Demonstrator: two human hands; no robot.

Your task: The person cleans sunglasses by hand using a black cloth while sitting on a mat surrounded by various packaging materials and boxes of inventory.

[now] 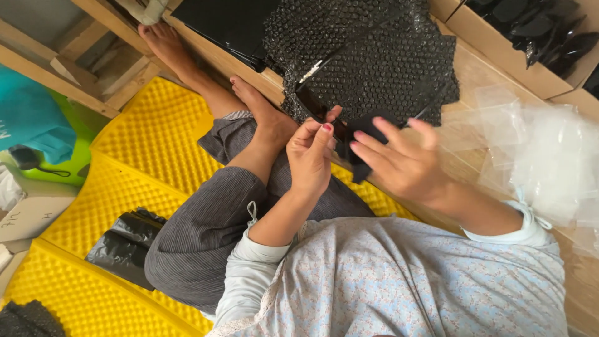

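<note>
My left hand [309,156] pinches the edge of a pair of dark sunglasses [310,102] with its fingertips. My right hand [405,163] holds a small black cloth [362,140] against the glasses, fingers spread over it. Both hands meet just above my folded legs. Behind the glasses lies a sheet of black bubble wrap [374,53], draped over a low wooden board [474,75]. Part of the glasses is hidden by the cloth and my fingers.
A cardboard box [499,53] of shiny black packets stands at the top right. Clear plastic bags [549,156] are heaped on the right. I sit on a yellow foam mat [125,168] with a crumpled black bag [125,244] on it. A teal bag [31,118] lies far left.
</note>
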